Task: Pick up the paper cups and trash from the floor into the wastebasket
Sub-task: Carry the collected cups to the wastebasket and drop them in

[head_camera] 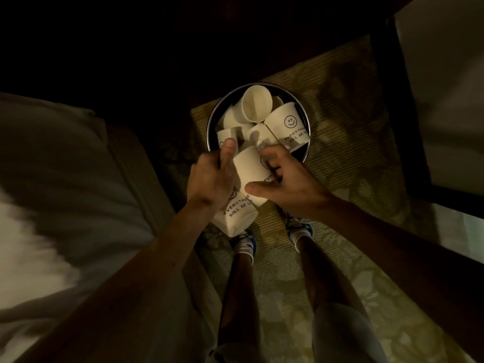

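Note:
A round metal wastebasket (306, 119) stands on the mat ahead of my feet, filled with several white paper cups (255, 106) printed with smiley faces. Just in front of its near rim, my right hand (285, 182) grips a white paper cup (248, 169) from the right, thumb underneath. My left hand (212, 179) holds another printed cup (231, 217) lower down, thumb pointing up toward the basket. The two held cups touch each other.
A bed with pale bedding (65, 166) runs along the left. Dark furniture with a pale top (445, 74) stands at the right. My feet in sneakers (298, 226) stand on the woven patterned mat (353, 153). The far area is dark.

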Demonstrator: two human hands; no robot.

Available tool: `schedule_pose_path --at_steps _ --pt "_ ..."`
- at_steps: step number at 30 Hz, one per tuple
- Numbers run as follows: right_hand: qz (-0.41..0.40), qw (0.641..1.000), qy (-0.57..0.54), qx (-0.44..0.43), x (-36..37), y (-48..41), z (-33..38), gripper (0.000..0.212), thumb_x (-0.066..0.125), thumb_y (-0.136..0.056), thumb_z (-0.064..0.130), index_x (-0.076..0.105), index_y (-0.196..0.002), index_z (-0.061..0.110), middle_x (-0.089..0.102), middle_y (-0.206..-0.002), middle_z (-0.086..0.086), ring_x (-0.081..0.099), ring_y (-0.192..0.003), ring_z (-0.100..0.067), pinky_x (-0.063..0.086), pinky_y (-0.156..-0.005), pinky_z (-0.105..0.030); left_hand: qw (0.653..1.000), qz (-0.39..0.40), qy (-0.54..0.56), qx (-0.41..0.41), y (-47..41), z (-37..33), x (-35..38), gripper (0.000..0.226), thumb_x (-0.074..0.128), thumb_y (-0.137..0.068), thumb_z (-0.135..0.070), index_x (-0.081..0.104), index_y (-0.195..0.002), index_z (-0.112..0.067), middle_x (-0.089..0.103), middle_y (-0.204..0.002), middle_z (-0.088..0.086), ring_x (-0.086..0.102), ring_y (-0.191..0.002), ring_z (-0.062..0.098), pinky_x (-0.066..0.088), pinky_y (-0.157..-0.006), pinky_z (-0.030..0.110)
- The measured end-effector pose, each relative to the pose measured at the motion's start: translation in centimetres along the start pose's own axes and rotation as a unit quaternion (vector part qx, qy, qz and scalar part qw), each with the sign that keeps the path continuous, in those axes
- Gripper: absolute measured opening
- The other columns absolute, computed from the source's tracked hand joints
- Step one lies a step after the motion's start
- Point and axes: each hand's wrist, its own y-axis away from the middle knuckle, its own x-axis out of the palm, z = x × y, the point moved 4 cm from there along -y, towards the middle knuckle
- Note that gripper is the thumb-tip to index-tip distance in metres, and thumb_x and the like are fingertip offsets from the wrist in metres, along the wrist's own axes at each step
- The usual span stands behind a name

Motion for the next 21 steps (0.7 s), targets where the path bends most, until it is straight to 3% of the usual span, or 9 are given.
schedule_pose_path --at_steps 3,5,6,10,13,14,16,18,21 --pt "-0.047 0.999 0.003 -0.009 0.1 -1.5 0.9 0.059 0.080 -0.079 0.025 0.041 -0.124 0.018 0.058 -0.122 0.000 0.060 -0.107 -0.019 0.053 -0.091 -0.044 0.999 -0.020 -0.024 -0.008 -0.1 0.1 -0.5 0.050 0.029 -0.104 -0.049 0.066 -0.104 -0.015 0.066 -0.098 0.004 0.061 -0.099 0.022 0.043 -0.081 0.031" --pt "-0.087 0.993 0.067 -0.031 0.6 -2.7 1.5 0.051 0.079 -0.080 0.028 0.040 -0.113 0.020 0.058 -0.118 0.000 0.058 -0.105 -0.021 0.051 -0.089 -0.046 0.997 -0.048 -0.056 -0.012 -0.2 0.6 -1.0 0.051 0.028 -0.104 -0.048 0.058 -0.126 -0.013 0.058 -0.128 0.014 0.048 -0.126 0.032 0.041 -0.095 0.038" --pt "-0.108 0.989 0.093 -0.037 0.8 -3.3 1.7 0.049 0.078 -0.081 0.030 0.039 -0.110 0.021 0.057 -0.116 -0.001 0.058 -0.104 -0.024 0.051 -0.086 -0.045 0.997 -0.057 -0.051 -0.022 -0.3 0.8 -1.3 0.049 0.030 -0.104 -0.048 0.054 -0.130 -0.014 0.054 -0.134 0.016 0.044 -0.131 0.033 0.039 -0.098 0.039" --pt "-0.174 0.962 0.208 -0.033 1.8 -5.4 1.6 0.050 0.074 -0.085 0.031 0.048 -0.122 0.011 0.053 -0.128 -0.011 0.048 -0.122 -0.031 0.038 -0.095 -0.039 0.996 -0.045 0.023 -0.078 -0.2 2.9 -2.5 0.026 0.042 -0.104 -0.036 0.054 -0.122 -0.021 0.062 -0.111 0.001 0.060 -0.105 0.019 0.052 -0.090 0.038" --pt "-0.179 0.952 0.247 -0.004 2.1 -6.4 0.8 0.051 0.070 -0.087 0.035 0.051 -0.130 0.014 0.046 -0.138 -0.013 0.037 -0.133 -0.030 0.033 -0.107 -0.040 0.996 -0.036 0.034 -0.079 0.1 3.9 -3.1 0.016 0.045 -0.094 -0.030 0.059 -0.099 -0.025 0.056 -0.088 -0.018 0.054 -0.082 -0.010 0.040 -0.068 0.008" --pt "-0.177 0.950 0.257 0.004 2.0 -6.4 0.6 0.052 0.070 -0.087 0.037 0.052 -0.131 0.016 0.044 -0.139 -0.013 0.035 -0.135 -0.030 0.032 -0.110 -0.042 0.993 -0.029 0.068 -0.091 0.4 4.1 -3.2 0.018 0.043 -0.088 -0.032 0.060 -0.094 -0.028 0.058 -0.085 -0.016 0.055 -0.080 -0.008 0.041 -0.066 0.012" --pt "-0.193 0.947 0.256 -0.001 1.6 -5.7 0.4 0.052 0.068 -0.087 0.043 0.056 -0.130 0.016 0.044 -0.139 -0.013 0.034 -0.135 -0.030 0.031 -0.111 -0.043 0.985 -0.014 0.125 -0.121 0.8 4.2 -3.2 0.025 0.039 -0.077 -0.032 0.059 -0.090 -0.037 0.063 -0.089 -0.006 0.061 -0.088 0.012 0.045 -0.069 0.029" --pt "-0.198 0.968 0.152 -0.003 1.2 -3.8 0.1 0.049 0.065 -0.088 0.049 0.058 -0.124 0.016 0.049 -0.134 -0.010 0.045 -0.128 -0.025 0.043 -0.102 -0.040 0.981 0.004 0.149 -0.125 1.0 3.7 -3.1 0.028 0.044 -0.071 -0.027 0.057 -0.093 -0.040 0.062 -0.097 -0.003 0.061 -0.093 0.021 0.048 -0.068 0.034" --pt "-0.068 0.996 -0.038 0.052 2.4 0.4 -0.6 0.040 0.061 -0.080 0.065 0.055 -0.108 0.037 0.064 -0.106 0.017 0.062 -0.093 0.003 0.053 -0.069 -0.019 0.978 0.024 0.181 -0.100 1.4 2.2 -1.9 0.030 0.051 -0.075 -0.020 0.055 -0.097 -0.040 0.062 -0.104 -0.003 0.065 -0.093 0.012 0.052 -0.066 0.028"
